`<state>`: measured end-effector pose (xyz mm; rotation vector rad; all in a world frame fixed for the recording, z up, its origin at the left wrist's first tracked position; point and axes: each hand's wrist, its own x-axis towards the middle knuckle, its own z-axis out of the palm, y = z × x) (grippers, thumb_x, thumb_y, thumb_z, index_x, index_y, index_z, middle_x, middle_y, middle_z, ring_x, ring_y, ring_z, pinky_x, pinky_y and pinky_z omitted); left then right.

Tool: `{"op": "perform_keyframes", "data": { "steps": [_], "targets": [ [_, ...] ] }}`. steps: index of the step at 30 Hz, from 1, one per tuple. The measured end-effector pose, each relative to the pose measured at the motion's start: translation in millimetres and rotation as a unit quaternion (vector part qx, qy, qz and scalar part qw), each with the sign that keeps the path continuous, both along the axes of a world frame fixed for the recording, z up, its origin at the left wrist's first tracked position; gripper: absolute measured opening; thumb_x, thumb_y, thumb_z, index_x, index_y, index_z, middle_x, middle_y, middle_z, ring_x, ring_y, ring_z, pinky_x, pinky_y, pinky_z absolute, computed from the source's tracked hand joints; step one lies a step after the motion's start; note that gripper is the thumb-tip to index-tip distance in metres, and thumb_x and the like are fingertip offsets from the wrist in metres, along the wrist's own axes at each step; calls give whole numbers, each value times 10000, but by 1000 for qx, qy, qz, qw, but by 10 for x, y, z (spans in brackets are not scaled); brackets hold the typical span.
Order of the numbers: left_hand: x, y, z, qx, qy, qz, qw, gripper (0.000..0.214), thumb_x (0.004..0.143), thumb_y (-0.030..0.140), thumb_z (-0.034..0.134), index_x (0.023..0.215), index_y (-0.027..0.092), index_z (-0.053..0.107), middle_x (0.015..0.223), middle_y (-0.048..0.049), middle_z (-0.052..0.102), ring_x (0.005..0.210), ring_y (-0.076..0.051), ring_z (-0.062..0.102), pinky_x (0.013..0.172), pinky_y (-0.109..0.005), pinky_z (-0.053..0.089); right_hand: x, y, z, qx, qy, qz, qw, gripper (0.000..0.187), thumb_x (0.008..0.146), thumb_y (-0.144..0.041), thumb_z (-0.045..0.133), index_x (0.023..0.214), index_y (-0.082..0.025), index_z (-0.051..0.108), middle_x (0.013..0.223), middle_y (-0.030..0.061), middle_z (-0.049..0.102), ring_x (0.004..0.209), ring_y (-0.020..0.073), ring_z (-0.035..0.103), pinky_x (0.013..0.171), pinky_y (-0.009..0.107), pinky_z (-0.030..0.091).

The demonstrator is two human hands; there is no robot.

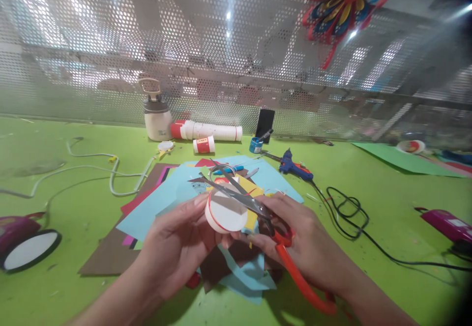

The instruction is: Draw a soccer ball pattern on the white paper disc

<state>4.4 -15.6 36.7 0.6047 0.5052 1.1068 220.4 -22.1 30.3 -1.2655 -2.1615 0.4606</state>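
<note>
My left hand (173, 242) is closed round a short white round piece with a red rim line, like a paper cup bottom (226, 215), its flat face towards me. A pair of scissors (295, 269) with red handles is gripped in my right hand (309, 232). The blades are apart and pass over the top of the cup bottom; whether they touch it I cannot tell. Fingers of my right hand come close to the cup's lower right side. Beneath both hands lie light blue paper sheets (147, 210), brown card (106, 252) and yellow paper.
A blue glue gun (295, 166) with a looped black cord lies at right. Behind are a stack of paper cups (212, 132), a single red-and-white cup (204, 144), a blue paint jar (255, 145), a phone (264, 124) and a bottle (158, 119). A white cable (114, 178) runs left.
</note>
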Motion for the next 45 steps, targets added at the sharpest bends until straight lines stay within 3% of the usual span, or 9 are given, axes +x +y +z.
{"op": "perform_keyframes", "data": {
  "steps": [18, 22, 30, 36, 45],
  "targets": [
    [3, 3, -22, 5, -16, -14, 1000, 263, 651, 322, 859, 818, 131, 792, 755, -84, 740, 610, -187, 659, 543, -242, 545, -23, -8, 44, -23, 8, -8, 1000, 363, 888, -409, 643, 1179, -191, 641, 966, 76, 600, 852, 219, 566, 781, 407, 492],
    [4, -11, 11, 18, -21, -15, 1000, 214, 743, 289, 787, 865, 113, 778, 770, -91, 734, 625, -188, 656, 547, -248, 534, -25, -13, 51, -27, -3, -17, 1000, 397, 882, -441, 642, 1173, -170, 650, 973, 98, 608, 893, 244, 566, 798, 426, 487],
    [-5, -15, -11, 13, -27, -27, 999, 232, 749, 304, 785, 884, 115, 767, 770, -75, 730, 635, -187, 664, 564, -244, 524, -23, -13, 37, -6, 5, -10, 1000, 361, 878, -414, 664, 1147, -173, 668, 950, 93, 630, 853, 224, 576, 783, 405, 510],
    [-23, -22, -4, 16, -38, -37, 998, 244, 753, 286, 785, 920, 110, 764, 799, -79, 752, 651, -192, 680, 582, -247, 530, -9, -2, -5, 11, 12, -16, 1000, 393, 849, -372, 695, 1183, -167, 671, 1004, 109, 668, 937, 250, 616, 866, 433, 520],
    [-17, -19, 21, -3, -23, -21, 1000, 270, 678, 298, 839, 864, 119, 760, 797, -87, 752, 618, -192, 665, 557, -251, 522, -3, -24, 50, 15, -2, -3, 1000, 266, 867, -384, 686, 1063, -205, 682, 803, 32, 609, 696, 176, 569, 647, 328, 497]
  ]
}}
